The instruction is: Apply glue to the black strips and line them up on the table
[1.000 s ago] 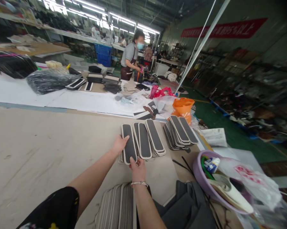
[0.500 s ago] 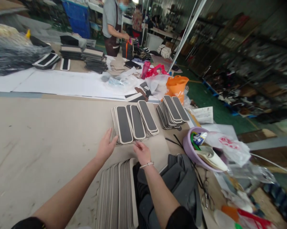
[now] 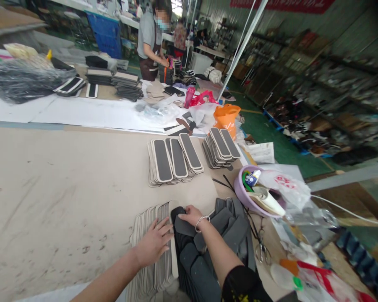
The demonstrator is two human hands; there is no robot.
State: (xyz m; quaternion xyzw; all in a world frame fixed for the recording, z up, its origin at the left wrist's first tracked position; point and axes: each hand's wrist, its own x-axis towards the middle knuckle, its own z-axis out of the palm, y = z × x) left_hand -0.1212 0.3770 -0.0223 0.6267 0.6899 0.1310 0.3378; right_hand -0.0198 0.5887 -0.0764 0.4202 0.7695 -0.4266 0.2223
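Note:
My left hand rests with spread fingers on a long row of beige-edged strips standing on edge near me. To its right, my right hand has its fingers closed on a dark grey piece at the top of a loose heap of grey pieces. Beyond the hands lie stacks of grey panels with pale borders, and a further bordered stack stands to their right.
A purple basin holding plastic items and scissors are on the right. An orange bag sits behind the stacks. Across the table, a person handles items near dark piles.
Both hands have come back from the bordered stacks towards me. The left now lies on the upright strips, and the right has taken hold of a grey piece.

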